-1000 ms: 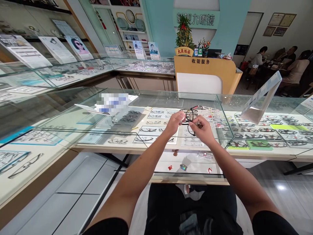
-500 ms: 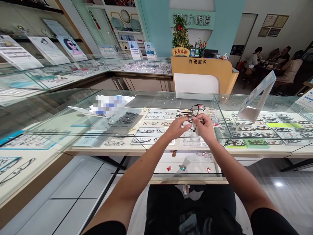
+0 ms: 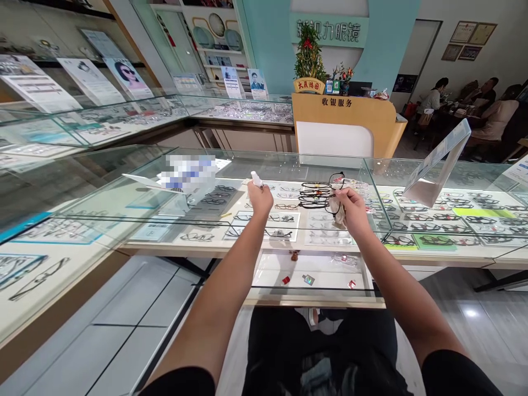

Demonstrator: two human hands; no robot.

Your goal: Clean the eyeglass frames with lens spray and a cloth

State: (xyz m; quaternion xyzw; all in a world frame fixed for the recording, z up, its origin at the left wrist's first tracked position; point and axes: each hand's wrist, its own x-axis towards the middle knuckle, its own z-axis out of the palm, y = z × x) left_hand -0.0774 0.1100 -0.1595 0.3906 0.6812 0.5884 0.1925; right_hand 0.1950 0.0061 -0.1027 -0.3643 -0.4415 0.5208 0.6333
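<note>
My left hand (image 3: 260,199) is closed round a small white spray bottle (image 3: 256,179) whose tip sticks up above the fist, over the glass counter top (image 3: 289,168). My right hand (image 3: 351,206) grips a pair of black-framed glasses (image 3: 335,184) together with a pale cloth (image 3: 339,212) that hangs below the fingers. Both hands hover above the display case, about a hand's width apart. Under the glass lie rows of spectacle frames (image 3: 284,219) on white trays.
An angled acrylic sign holder (image 3: 439,165) stands on the counter at the right, a blurred card stand (image 3: 187,173) at the left. More glass cases run along the left. A wooden cashier desk (image 3: 348,124) is behind; people sit at the far right (image 3: 490,107).
My left hand has drawn away from the glasses to the left, now holding the white bottle upright. My right hand keeps the glasses and cloth and has shifted slightly right.
</note>
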